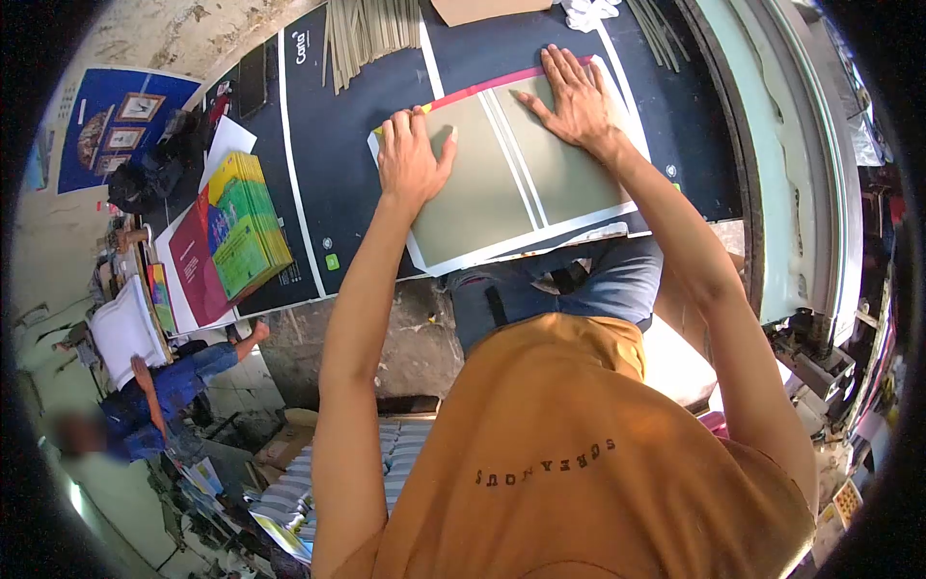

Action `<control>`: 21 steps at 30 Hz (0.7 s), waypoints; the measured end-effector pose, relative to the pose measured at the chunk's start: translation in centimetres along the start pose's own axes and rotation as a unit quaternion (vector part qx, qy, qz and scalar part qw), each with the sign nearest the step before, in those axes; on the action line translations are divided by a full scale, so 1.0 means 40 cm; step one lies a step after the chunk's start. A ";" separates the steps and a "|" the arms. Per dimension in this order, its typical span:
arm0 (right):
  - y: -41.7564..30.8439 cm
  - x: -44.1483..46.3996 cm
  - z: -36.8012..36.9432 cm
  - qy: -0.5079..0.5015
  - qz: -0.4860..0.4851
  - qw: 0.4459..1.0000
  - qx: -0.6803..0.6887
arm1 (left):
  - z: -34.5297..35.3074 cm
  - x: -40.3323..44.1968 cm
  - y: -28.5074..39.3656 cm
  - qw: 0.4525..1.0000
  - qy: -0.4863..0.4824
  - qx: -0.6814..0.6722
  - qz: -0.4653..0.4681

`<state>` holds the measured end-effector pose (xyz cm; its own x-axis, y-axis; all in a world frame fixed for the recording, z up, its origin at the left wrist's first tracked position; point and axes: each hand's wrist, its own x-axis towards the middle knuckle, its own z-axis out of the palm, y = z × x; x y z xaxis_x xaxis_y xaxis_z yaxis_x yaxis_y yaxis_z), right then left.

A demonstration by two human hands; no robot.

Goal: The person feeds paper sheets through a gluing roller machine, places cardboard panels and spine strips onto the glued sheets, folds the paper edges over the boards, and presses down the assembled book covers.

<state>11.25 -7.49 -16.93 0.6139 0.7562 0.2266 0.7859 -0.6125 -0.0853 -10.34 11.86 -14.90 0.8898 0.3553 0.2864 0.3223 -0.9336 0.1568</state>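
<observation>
A book cover sheet lies on the dark table in front of me, with two grey boards (465,188) and a narrow spine strip (513,159) between them. White paper margins show along its near edge and sides. Its far edge carries a folded-over band (473,90) in pink and yellow. My left hand (413,164) rests on the left board near the far left corner, fingers bent at the band and thumb apart. On the right board my right hand (576,104) lies flat, its fingers spread and the fingertips reaching the pink band. Neither hand holds anything.
At the left stands a stack of green and yellow books (249,232) beside a maroon cover (193,256). Thin board strips (371,39) lie at the far edge, with more strips (658,34) at far right. A phone (253,82) is far left. Another person (159,400) sits at lower left.
</observation>
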 end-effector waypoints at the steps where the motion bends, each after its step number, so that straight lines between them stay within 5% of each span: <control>1: -0.002 0.002 0.001 0.000 0.004 1.000 0.007 | 0.005 -0.001 0.001 1.000 0.017 0.001 0.001; 5: -0.046 0.012 0.027 0.021 0.033 0.999 -0.010 | -0.005 -0.009 0.008 1.000 -0.006 0.005 -0.020; 12: -0.161 0.004 0.003 -0.034 -0.101 0.993 0.059 | -0.016 -0.005 0.011 0.999 -0.027 0.040 -0.014; 16: 0.002 -0.025 -0.028 0.020 -0.022 1.000 0.011 | -0.032 0.035 0.035 0.993 -0.084 0.058 -0.056; 21: 0.023 -0.039 -0.061 -0.061 0.011 0.997 0.048 | 0.096 0.118 0.041 0.999 -0.027 -0.022 0.030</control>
<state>10.82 -9.79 -15.01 0.6312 0.7685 0.1051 0.7718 -0.6090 -0.1828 -4.35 11.82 -16.91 0.9233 0.2954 0.2455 0.2550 -0.9494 0.1835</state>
